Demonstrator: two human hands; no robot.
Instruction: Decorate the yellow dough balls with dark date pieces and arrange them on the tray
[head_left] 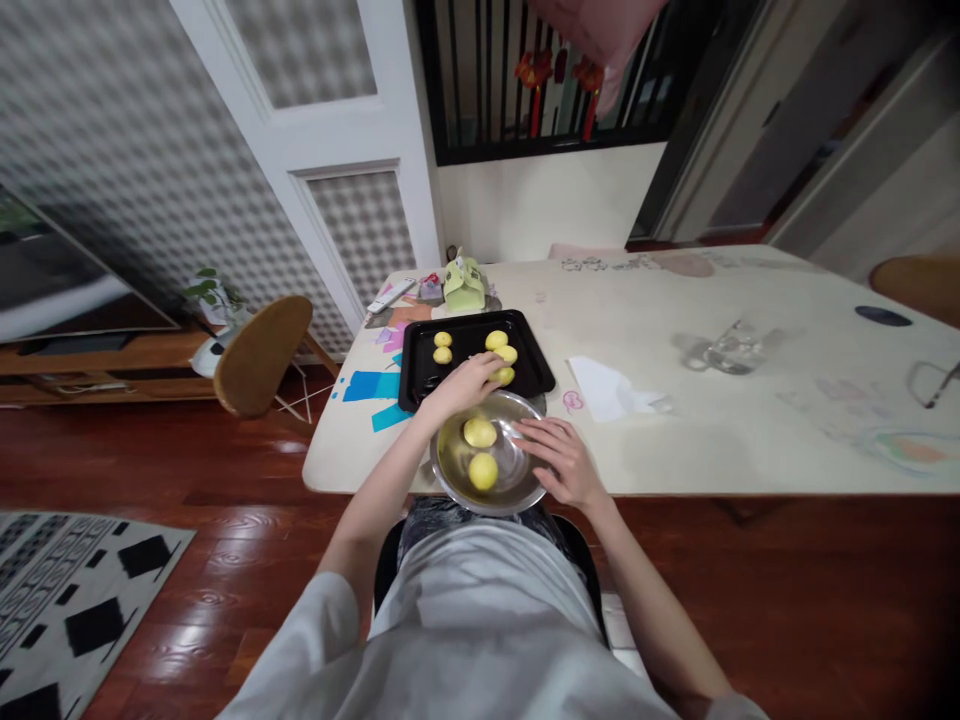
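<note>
A steel bowl [504,505] stands at the table's near edge with two yellow rounded lumps [481,450] inside, which look like potatoes or dough; I cannot tell which. Beyond it lies a black baking tray [469,328]. My left hand [469,382] reaches over the tray's near side, its fingers closed on a yellow lump [502,376]. Two more lumps [501,348] sit just past those fingers, and two smaller ones [442,348] lie at the tray's left. At the bowl's right rim is my right hand [561,458], fingers stretched and apart over the inside.
Behind the tray are a green tissue box [463,285] and a white remote-like object [391,296]. White paper [600,388] lies right of the tray, with a clear glass vessel [735,350] farther right. A wooden chair [264,358] stands left of the table [675,470].
</note>
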